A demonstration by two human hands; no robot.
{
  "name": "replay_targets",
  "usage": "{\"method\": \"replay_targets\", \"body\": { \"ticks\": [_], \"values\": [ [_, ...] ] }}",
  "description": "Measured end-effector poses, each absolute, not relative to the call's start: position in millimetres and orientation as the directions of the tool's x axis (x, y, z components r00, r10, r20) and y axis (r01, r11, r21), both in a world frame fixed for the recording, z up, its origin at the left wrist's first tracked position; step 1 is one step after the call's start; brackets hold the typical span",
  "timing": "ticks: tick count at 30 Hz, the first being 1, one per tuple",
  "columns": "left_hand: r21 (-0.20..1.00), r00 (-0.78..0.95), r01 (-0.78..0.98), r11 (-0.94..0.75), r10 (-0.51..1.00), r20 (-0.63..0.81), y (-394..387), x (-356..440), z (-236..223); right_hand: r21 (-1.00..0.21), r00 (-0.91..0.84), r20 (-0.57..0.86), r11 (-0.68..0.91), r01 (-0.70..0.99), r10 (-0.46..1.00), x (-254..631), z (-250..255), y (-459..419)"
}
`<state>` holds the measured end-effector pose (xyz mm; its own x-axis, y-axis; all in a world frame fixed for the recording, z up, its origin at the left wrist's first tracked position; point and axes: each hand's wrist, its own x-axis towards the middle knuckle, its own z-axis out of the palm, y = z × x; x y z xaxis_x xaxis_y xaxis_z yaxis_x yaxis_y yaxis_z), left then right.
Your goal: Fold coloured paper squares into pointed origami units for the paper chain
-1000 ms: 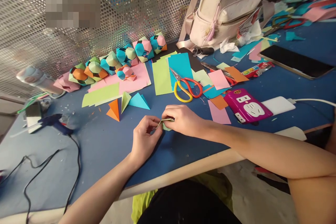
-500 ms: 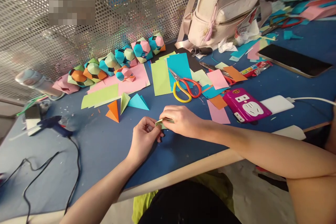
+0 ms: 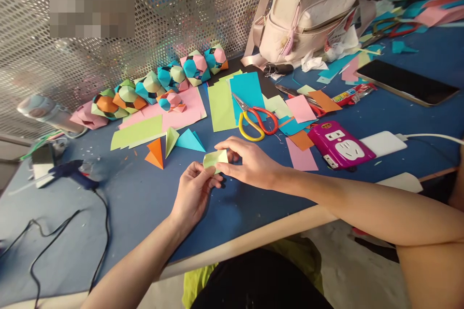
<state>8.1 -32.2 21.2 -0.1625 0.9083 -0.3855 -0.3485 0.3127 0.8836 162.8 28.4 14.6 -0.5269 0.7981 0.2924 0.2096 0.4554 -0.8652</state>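
Note:
A small pale green piece of paper (image 3: 215,158) is held between my two hands above the blue table (image 3: 141,231). The thumb and fingers of my left hand (image 3: 194,186) pinch its lower left edge. My right hand (image 3: 250,161) grips its right side, thumb in front and fingers behind. Just beyond my left hand lie folded paper pieces: an orange one (image 3: 155,153), a light green one (image 3: 171,141) and a blue one (image 3: 189,140). Scissors (image 3: 253,118) with one yellow and one red handle rest on blue and green sheets.
Several colourful paper balls (image 3: 150,88) line the perforated metal panel (image 3: 174,5). A glue gun (image 3: 74,173) with a black cord lies left. To the right are a purple power strip (image 3: 339,147), a white charger (image 3: 384,147), a phone (image 3: 408,82) and a backpack (image 3: 308,14).
The green paper has been turned so its flat face shows, and it sits slightly further left. My right hand's fingers have spread from its top edge to its right side.

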Motion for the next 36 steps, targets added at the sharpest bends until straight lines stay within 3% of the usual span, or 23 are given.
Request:
{"method": "replay_targets", "body": {
  "ticks": [4,12,15,17,19,22,25,31,33,36],
  "values": [
    [0.858,-0.149,-0.383,0.343,0.893,-0.424,-31,8,20,-0.916,-0.521,0.158,0.322,0.241,0.839,159,14,27],
    [0.861,-0.028,-0.318,0.397,0.904,-0.427,-36,13,16,-0.907,-0.5,0.172,0.334,0.256,0.849,155,10,24],
    [0.909,-0.054,-0.24,0.34,0.931,-0.362,-37,12,15,-0.901,-0.501,0.148,0.325,0.287,0.853,157,12,26],
    [0.966,-0.13,-0.104,0.236,0.96,-0.248,-37,9,16,-0.907,-0.509,0.128,0.309,0.288,0.851,159,14,28],
    [0.981,-0.17,0.149,0.121,0.981,-0.095,-38,5,19,-0.92,-0.525,0.107,0.284,0.269,0.845,160,16,29],
    [0.857,-0.116,0.514,-0.036,0.987,0.111,-38,1,23,-0.936,-0.541,0.08,0.25,0.248,0.837,161,18,28],
    [0.752,-0.063,0.645,-0.134,0.972,0.227,-40,0,27,-0.933,-0.557,0.063,0.246,0.262,0.828,162,19,27],
    [0.706,-0.018,0.672,-0.224,0.948,0.317,-42,0,29,-0.927,-0.566,0.038,0.241,0.289,0.823,162,21,26],
    [0.755,-0.054,0.63,-0.183,0.959,0.277,-41,0,27,-0.925,-0.57,0.014,0.228,0.305,0.821,162,22,27],
    [0.876,-0.099,0.479,-0.049,0.989,0.109,-37,-1,22,-0.919,-0.578,-0.016,0.216,0.331,0.816,161,22,28]
  ]
}}
